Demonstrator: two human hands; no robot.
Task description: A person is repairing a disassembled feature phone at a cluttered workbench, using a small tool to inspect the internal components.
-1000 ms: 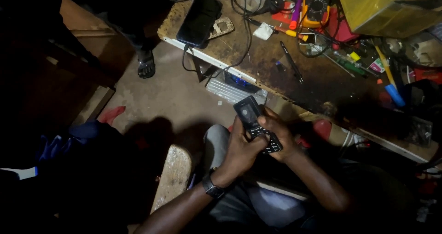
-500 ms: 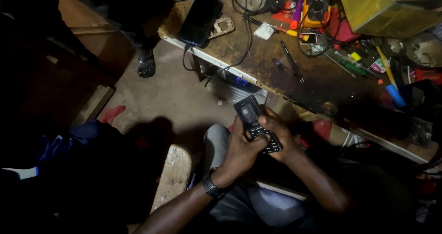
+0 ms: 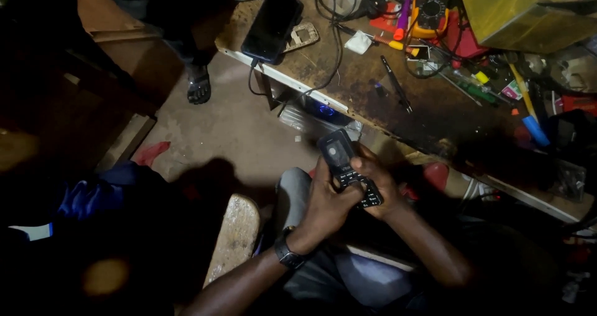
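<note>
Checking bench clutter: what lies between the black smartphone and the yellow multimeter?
In the head view, black cables and a small white pad lie between the smartphone and multimeter.

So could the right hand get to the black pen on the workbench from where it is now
Probably yes: the black pen lies uncovered on the workbench, but the right hand holds the keypad phone with the left hand.

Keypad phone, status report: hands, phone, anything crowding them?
Left hand and right hand both grip the keypad phone, over the lap. Workbench edge close ahead; nothing between hands and phone.
</note>
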